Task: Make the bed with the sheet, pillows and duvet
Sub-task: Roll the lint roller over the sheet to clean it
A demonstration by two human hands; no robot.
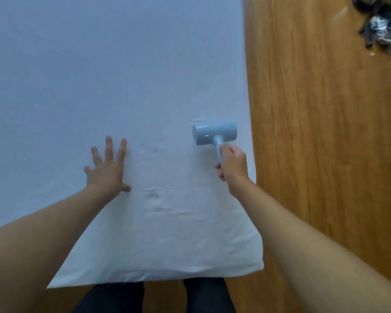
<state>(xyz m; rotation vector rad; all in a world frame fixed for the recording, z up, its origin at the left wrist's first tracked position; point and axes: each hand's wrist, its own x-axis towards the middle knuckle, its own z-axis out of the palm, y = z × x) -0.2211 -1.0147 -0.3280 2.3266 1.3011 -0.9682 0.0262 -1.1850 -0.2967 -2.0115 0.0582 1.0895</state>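
The left hand [107,169] presses flat, fingers spread, on the sheet [122,75]. The right hand [233,164] grips a roller [215,133] handle, its head on the sheet beyond

Both forearms are bare with no sleeves showing, and the legs [163,297] wear dark trousers.

The sheet [122,75] lies spread over the bed, filling the left and middle of the view, its near edge just before the person's legs [158,297]. The left hand [107,168] rests flat on the sheet, left of the right hand [231,164], whose fingers [219,171] grip the handle of a roller tool [213,134] near the bed's right edge. The floor [325,132] runs along the right of the bed, with a heap of clutter [382,26] on it at the far right corner.
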